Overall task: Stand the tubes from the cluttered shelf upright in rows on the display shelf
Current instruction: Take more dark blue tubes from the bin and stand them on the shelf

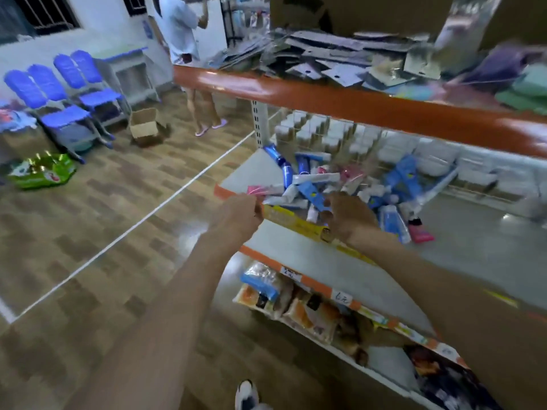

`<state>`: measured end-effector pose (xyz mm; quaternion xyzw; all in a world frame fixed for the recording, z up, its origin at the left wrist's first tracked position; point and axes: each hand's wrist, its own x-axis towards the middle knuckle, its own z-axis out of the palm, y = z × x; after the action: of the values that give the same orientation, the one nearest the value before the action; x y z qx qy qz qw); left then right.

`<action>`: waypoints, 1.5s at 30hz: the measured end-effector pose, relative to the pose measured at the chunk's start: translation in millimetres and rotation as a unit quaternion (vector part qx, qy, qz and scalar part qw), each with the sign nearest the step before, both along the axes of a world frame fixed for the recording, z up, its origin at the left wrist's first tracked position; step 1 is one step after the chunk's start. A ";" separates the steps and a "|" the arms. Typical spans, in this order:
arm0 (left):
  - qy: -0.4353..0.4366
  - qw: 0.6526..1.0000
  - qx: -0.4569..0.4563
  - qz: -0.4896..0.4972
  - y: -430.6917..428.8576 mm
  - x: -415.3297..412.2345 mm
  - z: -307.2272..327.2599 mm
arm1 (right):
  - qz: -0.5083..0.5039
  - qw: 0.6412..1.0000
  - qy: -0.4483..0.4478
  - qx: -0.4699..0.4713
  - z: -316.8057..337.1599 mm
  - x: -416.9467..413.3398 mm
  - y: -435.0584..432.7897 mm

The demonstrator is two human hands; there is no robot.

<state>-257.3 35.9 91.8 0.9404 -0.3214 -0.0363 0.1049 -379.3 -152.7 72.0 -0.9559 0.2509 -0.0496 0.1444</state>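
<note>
Tubes (313, 179), glossy plastic, flat-ended, jumbled

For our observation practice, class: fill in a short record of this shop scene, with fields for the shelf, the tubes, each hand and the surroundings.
middle shelf: white, with an orange front edge
tubes: blue, white and pink, lying in a loose pile
left hand: at the front edge beside a pink tube; grip blurred
right hand: reaching into the pile at a blue tube; grip blurred
above: flat card packs
below: packets
background: blue chairs, cardboard box, standing person
</note>
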 end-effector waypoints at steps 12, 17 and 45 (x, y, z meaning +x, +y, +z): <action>0.050 0.983 0.002 -0.174 -91.5 216.7 -79.2 | -0.191 0.981 0.025 0.026 -61.1 133.9 -45.8; 0.063 0.980 0.004 -0.187 -109.9 274.5 -102.1 | -0.182 0.983 0.000 0.002 -62.3 201.9 -41.6; -0.149 0.934 -0.003 -0.324 -203.2 330.3 -168.5 | -0.176 0.974 0.087 -0.113 -122.4 309.6 -44.0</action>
<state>73.0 -167.3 -76.7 0.7794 -0.6209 0.0728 0.0412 -69.8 -196.8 -50.5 -0.9074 0.4199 -0.0190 0.0017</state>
